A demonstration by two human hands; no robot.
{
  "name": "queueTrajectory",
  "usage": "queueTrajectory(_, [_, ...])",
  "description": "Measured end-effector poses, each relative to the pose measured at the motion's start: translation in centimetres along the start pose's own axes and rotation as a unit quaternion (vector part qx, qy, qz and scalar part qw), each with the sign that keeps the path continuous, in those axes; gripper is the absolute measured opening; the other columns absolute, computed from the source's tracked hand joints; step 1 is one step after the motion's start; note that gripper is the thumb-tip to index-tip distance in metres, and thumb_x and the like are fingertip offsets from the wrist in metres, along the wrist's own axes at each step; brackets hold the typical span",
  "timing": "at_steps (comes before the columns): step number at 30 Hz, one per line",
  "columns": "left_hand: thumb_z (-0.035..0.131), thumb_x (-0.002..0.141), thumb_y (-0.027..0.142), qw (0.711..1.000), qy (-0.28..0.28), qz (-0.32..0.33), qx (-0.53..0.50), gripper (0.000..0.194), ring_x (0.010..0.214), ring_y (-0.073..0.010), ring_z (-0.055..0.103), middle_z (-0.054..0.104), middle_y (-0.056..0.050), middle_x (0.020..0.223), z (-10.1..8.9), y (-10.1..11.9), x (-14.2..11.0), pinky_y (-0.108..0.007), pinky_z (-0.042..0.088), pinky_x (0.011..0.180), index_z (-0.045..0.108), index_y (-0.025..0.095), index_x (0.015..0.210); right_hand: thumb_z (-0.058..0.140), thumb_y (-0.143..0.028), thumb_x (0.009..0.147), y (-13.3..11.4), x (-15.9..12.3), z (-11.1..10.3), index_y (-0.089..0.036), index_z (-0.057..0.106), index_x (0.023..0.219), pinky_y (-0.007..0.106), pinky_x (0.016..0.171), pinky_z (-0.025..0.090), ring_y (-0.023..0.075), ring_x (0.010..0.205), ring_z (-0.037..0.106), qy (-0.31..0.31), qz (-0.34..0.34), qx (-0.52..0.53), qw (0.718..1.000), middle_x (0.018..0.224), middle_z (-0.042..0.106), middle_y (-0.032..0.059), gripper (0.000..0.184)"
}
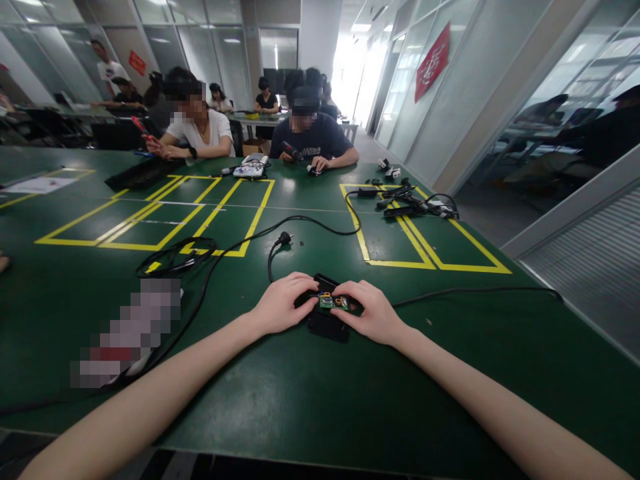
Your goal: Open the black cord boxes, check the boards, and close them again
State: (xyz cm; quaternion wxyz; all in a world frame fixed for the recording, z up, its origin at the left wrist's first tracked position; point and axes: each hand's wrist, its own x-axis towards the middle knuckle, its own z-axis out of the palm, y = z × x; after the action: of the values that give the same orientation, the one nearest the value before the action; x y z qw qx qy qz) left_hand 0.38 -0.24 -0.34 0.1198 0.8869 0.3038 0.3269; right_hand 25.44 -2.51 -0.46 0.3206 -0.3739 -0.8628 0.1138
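Between my hands is a small green circuit board (327, 302) with coils and coloured wires. My left hand (287, 303) pinches its left side, thumb below and fingers above. On the other side my right hand (373, 310) grips the board's right edge the same way. Behind and under the board lies a black plastic casing (330, 327), partly covered by the board and my fingers. A black cable with a plug (284, 239) curls out beyond my left hand. Another black cable (475, 291) runs off to the right from beside my right hand.
The green table (260, 400) carries yellow tape rectangles. A coiled cable (175, 257) and a blurred-out object (133, 327) lie left. Black adapters and cables (407, 200) are piled at the back right. Two people sit across, one holding a dark tool (291, 151); a white device (251, 166) lies between them.
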Motion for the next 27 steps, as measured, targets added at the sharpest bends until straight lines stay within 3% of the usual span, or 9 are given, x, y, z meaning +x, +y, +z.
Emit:
queueTrajectory(3, [0.061,0.097,0.023,1.000,-0.011,0.022,0.020,0.015,0.117,-0.0255,0.067,0.077,-0.009,0.119,0.06,-0.01,-0.01,-0.043,0.060,0.100,0.074,0.019,0.101,0.069,-0.033,0.094,-0.05,-0.10,0.03,-0.024,0.067,0.104,0.036,0.073,0.051,0.0223,0.079,0.070,0.003,-0.018,-0.008,1.000,0.100,0.077,0.0069,0.014])
queueTrajectory(11, [0.060,0.100,0.025,0.998,-0.029,0.026,0.054,0.020,0.115,-0.0261,0.063,0.077,-0.009,0.119,-0.04,0.02,0.03,-0.044,0.060,0.098,0.076,0.017,0.108,0.071,-0.031,0.092,0.13,0.15,0.20,-0.022,0.067,0.106,0.039,0.084,0.052,0.0262,0.104,0.071,-0.012,-0.008,-0.022,1.000,0.114,0.074,0.0104,0.017])
queueTrajectory(17, [0.062,0.098,0.021,0.997,-0.036,0.018,0.066,0.013,0.111,-0.0249,0.062,0.078,-0.007,0.113,0.00,-0.01,0.06,-0.041,0.060,0.095,0.075,0.018,0.099,0.077,-0.035,0.085,-0.05,0.12,-0.03,-0.019,0.061,0.129,0.044,0.089,0.053,0.0288,0.107,0.069,-0.017,-0.001,-0.013,1.000,0.124,0.072,0.0132,0.050])
queueTrajectory(21, [0.063,0.097,0.020,0.997,-0.025,0.012,0.066,0.011,0.110,-0.0242,0.062,0.077,-0.006,0.112,0.07,0.03,-0.04,-0.038,0.060,0.092,0.074,0.019,0.098,0.085,-0.037,0.075,-0.20,0.20,-0.36,-0.020,0.059,0.135,0.047,0.095,0.052,0.0307,0.109,0.068,-0.035,-0.023,0.002,0.999,0.125,0.072,0.0129,0.067])
queueTrajectory(23, [0.063,0.097,0.019,0.998,-0.018,0.010,0.061,0.010,0.108,-0.0234,0.063,0.076,-0.006,0.111,0.07,0.08,-0.08,-0.037,0.060,0.091,0.073,0.020,0.098,0.084,-0.035,0.075,-0.12,0.26,-0.42,-0.022,0.061,0.132,0.047,0.094,0.053,0.0301,0.108,0.068,-0.037,-0.022,0.010,0.999,0.123,0.073,0.0115,0.063])
queueTrajectory(27, [0.065,0.096,0.020,0.998,-0.004,0.006,0.058,0.005,0.105,-0.0222,0.063,0.072,-0.006,0.108,0.05,0.15,-0.13,-0.036,0.059,0.088,0.070,0.020,0.097,0.079,-0.027,0.084,0.46,0.22,-0.36,-0.023,0.069,0.117,0.042,0.086,0.055,0.0262,0.099,0.070,-0.015,0.012,0.015,1.000,0.110,0.076,0.0080,0.035])
